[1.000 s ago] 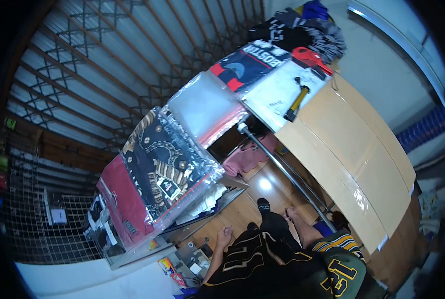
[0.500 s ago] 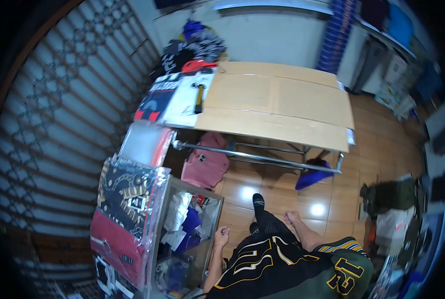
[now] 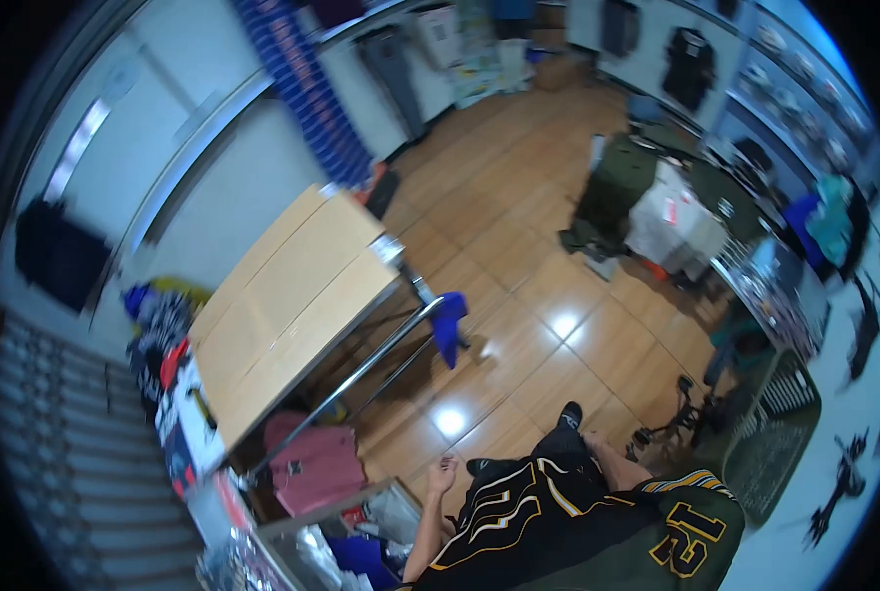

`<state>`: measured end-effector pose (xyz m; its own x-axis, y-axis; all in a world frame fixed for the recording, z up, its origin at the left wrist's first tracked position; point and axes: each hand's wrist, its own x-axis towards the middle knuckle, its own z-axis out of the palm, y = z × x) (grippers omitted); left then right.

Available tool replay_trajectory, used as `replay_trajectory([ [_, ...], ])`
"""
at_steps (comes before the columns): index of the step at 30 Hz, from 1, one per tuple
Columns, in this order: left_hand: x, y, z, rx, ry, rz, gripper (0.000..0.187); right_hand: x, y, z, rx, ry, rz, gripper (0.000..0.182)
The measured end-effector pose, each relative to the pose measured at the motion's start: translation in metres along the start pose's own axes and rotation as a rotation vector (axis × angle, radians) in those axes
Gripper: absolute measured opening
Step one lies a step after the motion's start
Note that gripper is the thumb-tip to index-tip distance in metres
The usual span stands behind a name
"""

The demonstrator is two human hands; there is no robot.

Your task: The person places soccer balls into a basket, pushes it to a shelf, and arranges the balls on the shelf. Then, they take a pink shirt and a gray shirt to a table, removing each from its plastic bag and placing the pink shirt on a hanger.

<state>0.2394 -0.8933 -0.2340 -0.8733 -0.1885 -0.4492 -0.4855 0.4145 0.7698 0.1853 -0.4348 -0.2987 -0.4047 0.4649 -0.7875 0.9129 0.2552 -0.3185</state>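
Note:
My left hand [image 3: 443, 475] hangs by my hip with its fingers curled loosely and nothing in them, just above a glass display case [image 3: 334, 512]. My right hand [image 3: 592, 446] rests low beside my leg, small and partly hidden, so its fingers are unclear. A black jersey with gold lettering [image 3: 529, 512] and a green piece with the number 12 [image 3: 686, 532] cover my front. My foot in a black sock [image 3: 569, 416] stands on the wooden floor [image 3: 519, 236].
A cardboard-topped table [image 3: 282, 295] stands to the left, with a metal rail [image 3: 361, 369] and a blue cloth [image 3: 450, 323] hanging on it. A pink garment [image 3: 312, 468] lies underneath. Piled clothes [image 3: 657, 207] sit at the right, and a black stand [image 3: 676, 424] is near my right side.
The view has swung to the right: the packed garments and shutter have slid off to the lower left, and the open shop floor now fills the frame. Both hands stay low at my sides.

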Motion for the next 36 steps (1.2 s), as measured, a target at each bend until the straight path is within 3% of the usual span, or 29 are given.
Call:
replay_trajectory([
  [3,0.058,0.023,0.021,0.017,-0.021,0.013,0.028,0.046,0.05,-0.036,-0.01,0.14,-0.005,0.026],
  [6,0.091,0.105,0.062,-0.035,-0.098,-0.181,0.026,0.105,0.095,-0.081,-0.481,0.088,-0.303,0.026],
  [7,0.099,0.132,0.08,-0.049,-0.121,-0.276,0.025,0.121,0.106,-0.098,-0.327,-0.026,-0.178,0.022],
  [10,0.128,0.164,0.143,-0.095,-0.234,-0.398,0.023,0.092,0.087,-0.169,0.337,0.056,0.244,0.02],
  [13,0.139,0.204,0.203,0.022,-0.351,-0.426,0.015,0.12,0.079,-0.199,0.374,0.213,0.184,0.019],
  [15,0.149,0.237,0.237,0.171,-0.441,-0.357,0.017,0.089,0.037,-0.247,0.411,0.187,0.07,0.022],
  [17,0.16,0.27,0.262,0.342,-0.521,-0.224,0.021,0.147,0.034,-0.23,0.514,0.245,-0.088,0.027],
  [19,0.18,0.294,0.282,0.447,-0.579,-0.147,0.021,0.125,-0.01,-0.262,0.696,0.144,-0.095,0.03],
  [23,0.246,0.337,0.325,0.524,-0.665,-0.131,0.02,0.114,-0.093,-0.305,0.762,-0.032,-0.148,0.03],
  [27,0.316,0.397,0.379,0.546,-0.714,-0.165,0.021,0.146,-0.136,-0.359,0.81,-0.141,-0.221,0.03],
  [31,0.403,0.465,0.447,0.51,-0.763,-0.218,0.022,0.193,-0.171,-0.415,0.92,-0.04,-0.123,0.031],
  [36,0.494,0.561,0.556,0.397,-0.922,-0.169,0.023,0.256,-0.189,-0.483,1.1,0.263,-0.084,0.028],
])
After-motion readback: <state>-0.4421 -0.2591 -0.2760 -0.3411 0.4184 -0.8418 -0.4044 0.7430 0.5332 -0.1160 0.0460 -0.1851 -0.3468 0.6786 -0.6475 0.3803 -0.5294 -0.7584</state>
